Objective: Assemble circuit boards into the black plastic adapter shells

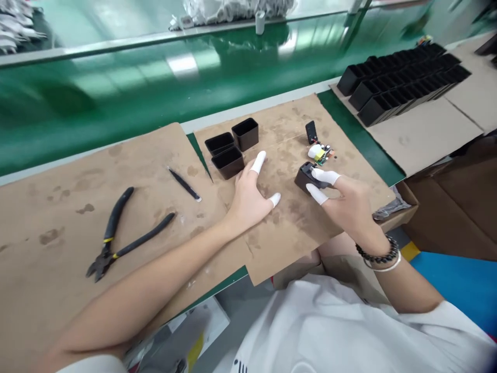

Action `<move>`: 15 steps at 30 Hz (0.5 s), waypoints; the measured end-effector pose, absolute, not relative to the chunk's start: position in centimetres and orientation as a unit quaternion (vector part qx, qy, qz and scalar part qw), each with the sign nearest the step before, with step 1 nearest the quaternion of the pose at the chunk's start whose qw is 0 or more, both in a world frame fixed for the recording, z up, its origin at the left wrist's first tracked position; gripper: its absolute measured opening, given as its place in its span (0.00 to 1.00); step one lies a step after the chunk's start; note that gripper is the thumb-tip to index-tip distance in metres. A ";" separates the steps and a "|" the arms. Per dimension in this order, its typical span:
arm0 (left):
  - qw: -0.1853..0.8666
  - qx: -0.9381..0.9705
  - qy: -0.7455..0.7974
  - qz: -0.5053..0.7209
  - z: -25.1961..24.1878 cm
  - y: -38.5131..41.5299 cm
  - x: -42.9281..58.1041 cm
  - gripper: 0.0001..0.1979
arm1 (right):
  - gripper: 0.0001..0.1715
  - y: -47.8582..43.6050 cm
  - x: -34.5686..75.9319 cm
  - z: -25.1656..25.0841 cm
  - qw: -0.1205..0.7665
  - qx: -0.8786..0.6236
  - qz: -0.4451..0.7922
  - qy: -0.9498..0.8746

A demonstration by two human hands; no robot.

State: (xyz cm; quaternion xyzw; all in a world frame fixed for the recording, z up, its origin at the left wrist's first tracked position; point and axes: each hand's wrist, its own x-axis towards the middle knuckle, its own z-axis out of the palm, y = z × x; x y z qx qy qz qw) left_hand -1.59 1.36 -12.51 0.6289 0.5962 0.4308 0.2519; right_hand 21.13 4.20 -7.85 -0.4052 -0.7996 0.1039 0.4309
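My right hand [347, 202], with white finger cots on thumb and forefinger, pinches a small black plastic housing [305, 175] that rests on the brown cardboard sheet [283, 217]. My left hand [248, 194] lies open and flat on the cardboard, its cot-covered forefinger stretched toward three empty black housings [232, 146]. Just beyond the held housing lie a small circuit board with a white part [320, 153] and a flat black piece [311, 131].
Black-handled cutting pliers [124, 230] and black tweezers [184, 184] lie on the left cardboard sheet. A block of several black housings [404, 80] stands at the far right. A green conveyor belt [155, 88] runs behind the bench.
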 end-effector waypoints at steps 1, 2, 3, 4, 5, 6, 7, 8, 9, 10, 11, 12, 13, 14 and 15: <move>0.255 0.631 0.593 0.430 -12.4 1.3 -1.6 0.47 | 0.16 4.2 21.4 -7.8 0.434 -0.409 0.091 -0.798; 0.257 0.633 0.590 0.430 -12.3 1.2 -1.6 0.46 | 0.16 4.2 21.5 -7.9 0.448 -0.413 0.077 -0.790; 0.258 0.634 0.588 0.431 -12.2 1.2 -1.6 0.46 | 0.15 4.2 21.6 -8.0 0.459 -0.418 0.070 -0.781; 0.261 0.634 0.587 0.431 -12.1 1.1 -1.6 0.46 | 0.13 4.2 21.6 -8.1 0.457 -0.421 0.075 -0.780; 0.266 0.634 0.587 0.428 -12.0 1.1 -1.5 0.45 | 0.11 4.2 21.6 -8.3 0.447 -0.426 0.088 -0.782; 0.272 0.635 0.588 0.422 -12.0 1.1 -1.5 0.44 | 0.10 4.2 21.6 -8.6 0.437 -0.432 0.101 -0.782; 0.276 0.636 0.589 0.415 -12.0 1.1 -1.5 0.44 | 0.11 4.3 21.7 -8.9 0.431 -0.441 0.110 -0.779; 0.277 0.640 0.589 0.409 -11.9 1.1 -1.5 0.43 | 0.13 4.4 21.7 -9.2 0.433 -0.451 0.113 -0.772; 0.274 0.644 0.587 0.407 -11.9 1.1 -1.5 0.42 | 0.14 4.5 21.7 -9.6 0.442 -0.455 0.109 -0.766; 0.270 0.650 0.583 0.406 -11.9 1.1 -1.5 0.41 | 0.14 4.7 21.6 -9.9 0.447 -0.454 0.107 -0.763; 0.268 0.656 0.578 0.405 -11.8 1.0 -1.5 0.40 | 0.13 4.8 21.5 -10.3 0.440 -0.453 0.115 -0.767; 0.271 0.662 0.571 0.402 -11.8 1.0 -1.4 0.39 | 0.12 4.9 21.4 -10.6 0.427 -0.452 0.132 -0.772; 0.278 0.669 0.563 0.398 -11.8 1.0 -1.4 0.38 | 0.11 5.0 21.1 -10.8 0.418 -0.453 0.159 -0.771; 0.288 0.675 0.552 0.395 -11.8 0.9 -1.3 0.38 | 0.11 5.0 20.8 -11.0 0.420 -0.458 0.201 -0.758; 0.297 0.684 0.536 0.396 -11.8 0.9 -1.2 0.38 | 0.12 5.0 20.4 -11.0 0.435 -0.462 0.259 -0.728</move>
